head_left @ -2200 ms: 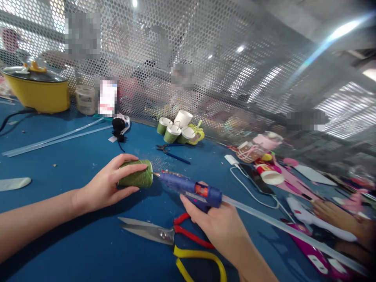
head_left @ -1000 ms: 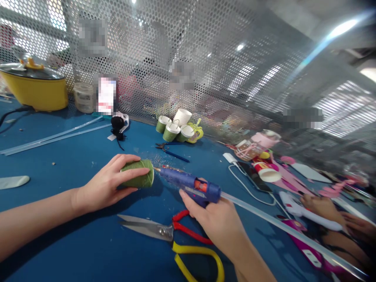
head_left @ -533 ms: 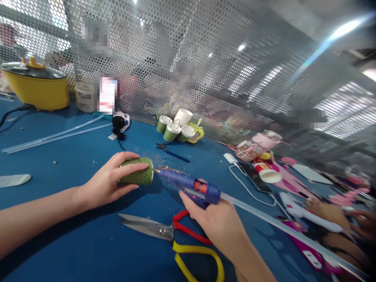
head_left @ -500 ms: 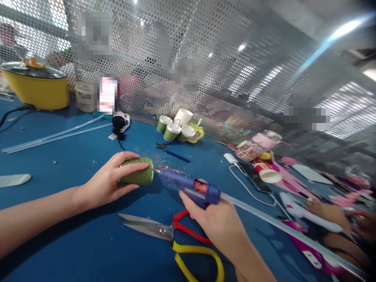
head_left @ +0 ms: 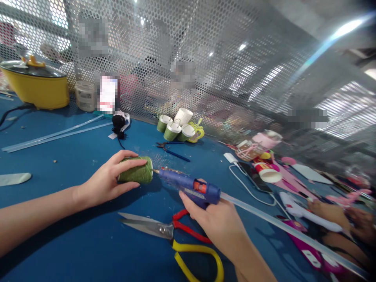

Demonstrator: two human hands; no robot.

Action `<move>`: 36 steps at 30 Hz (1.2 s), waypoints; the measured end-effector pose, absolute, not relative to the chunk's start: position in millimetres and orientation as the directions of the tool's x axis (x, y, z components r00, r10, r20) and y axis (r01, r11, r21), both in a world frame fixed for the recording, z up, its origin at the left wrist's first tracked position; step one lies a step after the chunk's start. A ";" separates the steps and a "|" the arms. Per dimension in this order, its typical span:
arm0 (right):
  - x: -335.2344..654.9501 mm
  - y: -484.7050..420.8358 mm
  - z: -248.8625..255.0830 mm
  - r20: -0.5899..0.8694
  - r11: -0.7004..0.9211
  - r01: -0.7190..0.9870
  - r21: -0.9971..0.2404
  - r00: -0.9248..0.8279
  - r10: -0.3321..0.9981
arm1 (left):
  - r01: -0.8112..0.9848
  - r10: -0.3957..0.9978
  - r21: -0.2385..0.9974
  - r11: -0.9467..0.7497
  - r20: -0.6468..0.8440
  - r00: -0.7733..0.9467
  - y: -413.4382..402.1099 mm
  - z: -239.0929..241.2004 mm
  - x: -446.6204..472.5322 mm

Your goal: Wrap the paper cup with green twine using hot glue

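Fingers of my left hand (head_left: 110,178) wrap round a green-covered cup (head_left: 137,170) lying on its side just above or on the blue table. My right hand (head_left: 216,221) grips a blue hot glue gun (head_left: 183,182), its metal nozzle at the cup's right-hand rim. Out of the gun's back runs a long clear glue stick (head_left: 273,221). Below the gun lie scissors (head_left: 152,227) with one red and one yellow handle, partly hidden by my right hand. Whether the nozzle touches the rim, I cannot tell.
Several small green-and-white cups (head_left: 172,130) stand by the perforated metal screen, with blue-handled pliers (head_left: 176,152) before them. Glue sticks (head_left: 55,135) and a yellow electric pot (head_left: 38,88) sit at left. At right are a phone (head_left: 255,176), a paper cup (head_left: 268,173) and another person's hand (head_left: 329,211).
The green cup has turned slightly in my left hand, its rim now showing less. The glue gun stays almost in the same place at the rim.
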State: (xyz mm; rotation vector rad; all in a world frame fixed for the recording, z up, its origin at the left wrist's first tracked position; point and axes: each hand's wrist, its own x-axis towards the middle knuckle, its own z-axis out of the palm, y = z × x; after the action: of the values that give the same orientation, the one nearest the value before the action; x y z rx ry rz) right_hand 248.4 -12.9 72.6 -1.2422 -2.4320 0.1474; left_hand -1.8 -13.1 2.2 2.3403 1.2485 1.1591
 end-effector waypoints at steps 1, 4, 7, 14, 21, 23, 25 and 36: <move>250.1 -12.4 71.0 0.303 0.603 0.751 -0.270 -0.528 0.793 | 0.585 0.789 0.547 -0.599 0.529 0.313 -12.9 2.3 -1.8; 253.3 -11.5 67.0 0.303 0.610 0.745 -0.270 -0.535 0.788 | 0.574 0.802 0.574 -0.583 0.517 0.298 -12.6 2.3 -1.9; 251.2 -11.8 68.1 0.301 0.610 0.749 -0.260 -0.537 0.788 | 0.565 0.814 0.598 -0.569 0.509 0.281 -12.5 1.6 -1.8; 245.8 -12.3 72.5 0.322 0.608 0.747 -0.269 -0.525 0.788 | 0.555 0.815 0.610 -0.566 0.516 0.264 -11.1 0.4 -1.5; 245.1 -12.2 60.9 0.293 0.420 0.744 -0.519 -0.307 0.906 | 0.553 0.822 0.623 -0.553 0.516 0.241 -8.9 0.7 -2.9; 243.9 -12.5 61.8 0.227 0.334 0.739 -0.585 -0.247 0.942 | 0.552 0.825 0.630 -0.546 0.521 0.221 -8.1 0.2 -3.2; 244.1 -10.4 64.3 0.136 0.242 0.696 -0.676 -0.205 0.969 | 0.548 0.825 0.636 -0.543 0.526 0.206 -7.3 -0.6 -3.3; 252.2 37.0 34.4 -0.036 0.025 0.619 -0.785 -0.086 0.996 | 0.570 0.771 0.563 -0.599 0.599 0.218 -10.0 -0.4 -0.8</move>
State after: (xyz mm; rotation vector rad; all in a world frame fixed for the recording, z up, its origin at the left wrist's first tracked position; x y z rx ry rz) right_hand 252.2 37.0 34.4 -1.6438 -1.7605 0.8898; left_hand -0.8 -10.0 -0.4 2.2684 1.2747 1.3223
